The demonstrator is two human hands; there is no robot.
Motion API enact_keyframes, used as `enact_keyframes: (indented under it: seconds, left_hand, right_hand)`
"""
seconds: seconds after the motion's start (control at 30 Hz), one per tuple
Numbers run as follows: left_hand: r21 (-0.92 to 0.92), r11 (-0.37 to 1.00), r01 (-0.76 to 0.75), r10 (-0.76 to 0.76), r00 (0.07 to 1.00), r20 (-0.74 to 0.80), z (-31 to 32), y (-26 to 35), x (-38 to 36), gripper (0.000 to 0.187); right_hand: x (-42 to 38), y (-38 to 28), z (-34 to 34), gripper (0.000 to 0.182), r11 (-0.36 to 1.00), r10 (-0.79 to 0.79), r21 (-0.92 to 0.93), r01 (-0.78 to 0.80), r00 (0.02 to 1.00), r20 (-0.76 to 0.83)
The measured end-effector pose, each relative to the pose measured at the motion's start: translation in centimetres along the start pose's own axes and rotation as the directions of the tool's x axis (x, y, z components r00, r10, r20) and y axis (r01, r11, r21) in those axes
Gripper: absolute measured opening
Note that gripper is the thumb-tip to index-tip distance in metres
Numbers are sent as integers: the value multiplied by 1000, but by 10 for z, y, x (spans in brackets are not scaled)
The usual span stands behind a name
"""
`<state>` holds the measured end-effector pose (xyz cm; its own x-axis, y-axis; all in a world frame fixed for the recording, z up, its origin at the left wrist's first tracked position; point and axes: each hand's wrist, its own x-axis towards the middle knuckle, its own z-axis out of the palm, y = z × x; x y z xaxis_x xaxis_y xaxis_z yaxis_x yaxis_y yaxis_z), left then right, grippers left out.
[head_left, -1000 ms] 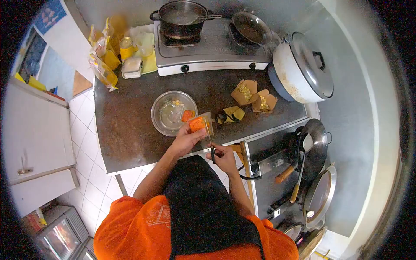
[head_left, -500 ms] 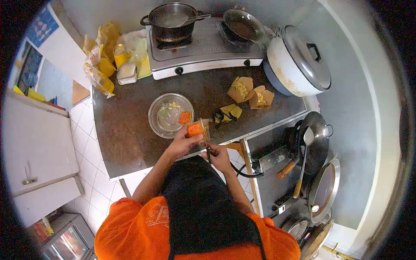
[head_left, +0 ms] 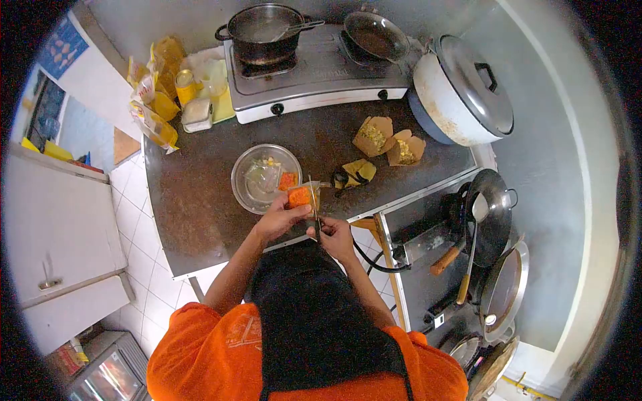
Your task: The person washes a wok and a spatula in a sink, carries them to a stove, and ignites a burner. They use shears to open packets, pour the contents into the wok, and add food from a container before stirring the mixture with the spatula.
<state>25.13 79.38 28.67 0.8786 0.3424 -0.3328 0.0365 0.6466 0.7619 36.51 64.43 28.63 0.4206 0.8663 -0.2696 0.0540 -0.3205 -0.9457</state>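
— Both hands at the counter's front edge?
— Yes. Left hand (head_left: 279, 218) is clamped on an orange packet (head_left: 301, 196), held just above the counter (head_left: 194, 200) beside the metal bowl (head_left: 265, 178).
— And the other?
— Right hand (head_left: 334, 235) is closed round the scissors (head_left: 315, 212) — blades up against the packet's right side.
— Anything nearby?
— Two open paper boxes (head_left: 389, 141) lie toward the counter's right edge, yellow wrappers (head_left: 356, 174) between them and the bowl.

The right hand (head_left: 336, 235) hid the scissors' (head_left: 314, 207) handles; the orange packet's (head_left: 301, 196) print was too small to read.
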Motion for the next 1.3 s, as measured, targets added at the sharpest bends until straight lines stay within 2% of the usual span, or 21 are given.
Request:
enact_keyframes:
  seconds: [0.03,0.1,0.13,0.2,0.27,0.33,0.43,0.53,0.63,0.7,0.83,0.97,1.0,1.03,1.1,1.23,1.3]
  left_hand:
    - [57,998,2,-2,1000,3,2,4,-1,42]
    - [124,992,-15,14,1000,5,-2,-4,3,41]
    - [190,981,-32,31,999,7,-4,-8,4,40]
    - [163,987,9,-9,1000,1,-8,-13,7,39]
    - [137,989,49,-49,999,-3,-11,-18,10,39]
    - [122,989,-86,82,996,40,-10,-19,12,37]
    - [203,979,-31,38,999,-30,-6,-13,7,36]
    - [252,968,3,-6,1000,14,-23,-22,13,37]
    - [163,986,35,-36,999,-1,-27,-22,11,37]
    - [116,993,20,-19,1000,-9,-25,-21,8,37]
    - [-8,999,37,-37,998,-57,-24,-21,7,38]
    - [-28,999,19,-21,997,-68,-26,-14,3,41]
    - [41,999,30,-29,999,-33,-31,-18,5,42]
    - [110,993,39,-39,999,1,-34,-21,6,42]
    - [104,993,58,-56,998,-24,-32,-18,5,43]
    - [62,994,93,-90,994,-55,-25,-10,2,44]
    - [51,995,87,-84,995,-55,-25,-11,3,44]
  right_hand:
    - [1,3,0,41,1000,-1,0,1,1000,0]
    - [4,12,-1,36,986,46,160,-49,999,21]
    - [4,9,-1,36,986,48,161,-50,999,20]
    - [6,1,-1,31,980,15,197,-13,1000,-10]
    - [7,-1,-2,30,989,29,149,-25,999,-21]
    - [9,1,-4,29,994,42,99,-38,999,-34]
    - [11,5,-5,30,996,90,29,-89,995,-43]
    - [13,-7,-5,31,993,106,61,-105,994,-4]
    - [16,-8,-6,32,991,68,117,-70,997,20]
    - [19,7,-10,30,994,94,-53,-92,995,35]
    - [25,24,-9,28,985,124,-124,-121,992,18]
    - [28,5,-14,27,985,89,-159,-73,992,94]
    - [27,3,-17,28,978,100,-194,-74,986,130]
    - [28,10,-20,28,978,103,-194,-76,986,132]
    - [34,31,-27,30,933,264,169,-318,923,281]
    - [38,22,-33,27,920,305,138,-367,890,339]
    - [41,31,-35,26,979,196,6,-205,946,259]
